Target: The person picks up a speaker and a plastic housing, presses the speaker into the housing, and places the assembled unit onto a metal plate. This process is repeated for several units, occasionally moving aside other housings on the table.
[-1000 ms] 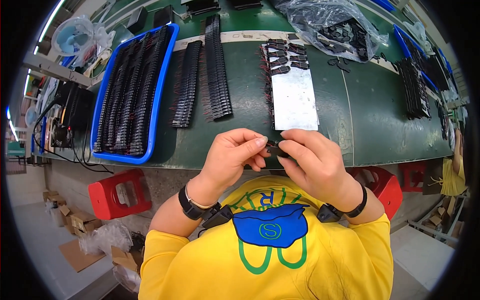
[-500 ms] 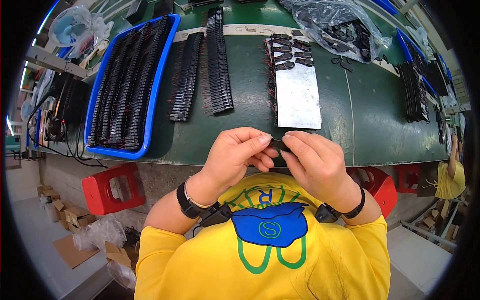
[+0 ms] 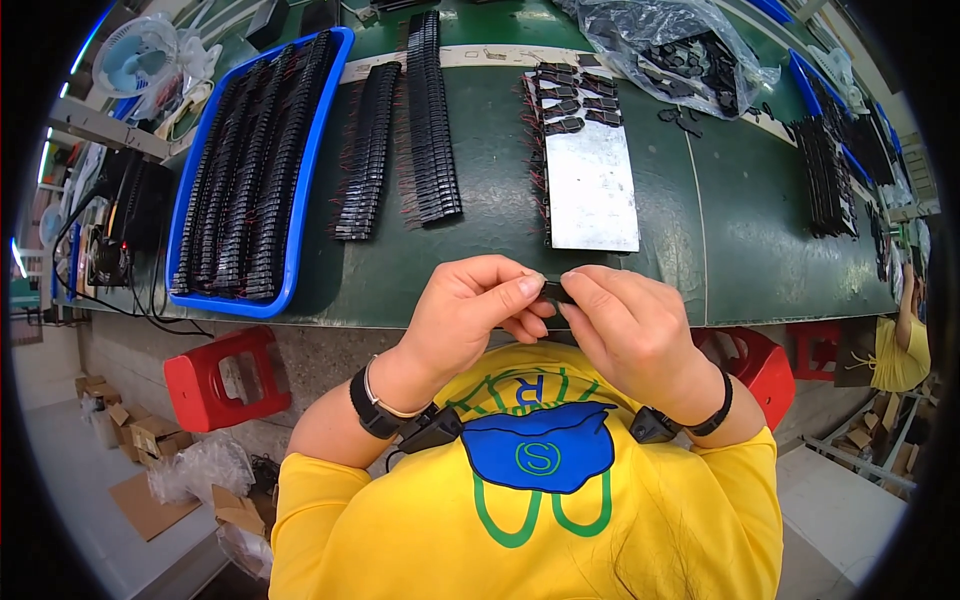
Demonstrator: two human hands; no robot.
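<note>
Close to the table's near edge, my left hand [image 3: 479, 305] and my right hand [image 3: 630, 318] pinch a small black flat part [image 3: 557, 292] between them. My fingers cover most of it, so its exact kind does not show. Beyond my hands lies a pale metal plate [image 3: 595, 195], with several small black parts with thin wires [image 3: 565, 107] set in rows on its far end. Red wires hang along the plate's left side.
On the green table [image 3: 490, 170] lie two long rows of stacked black parts [image 3: 432, 130]. A blue tray [image 3: 300, 262] at left holds more rows. A clear plastic bag [image 3: 640, 40] with black pieces lies far right. Red stools [image 3: 230, 378] stand below the edge; another person [image 3: 900, 345] is at far right.
Both hands keep their pinch on the small black part with barely any movement. The whole view has shifted very slightly.
</note>
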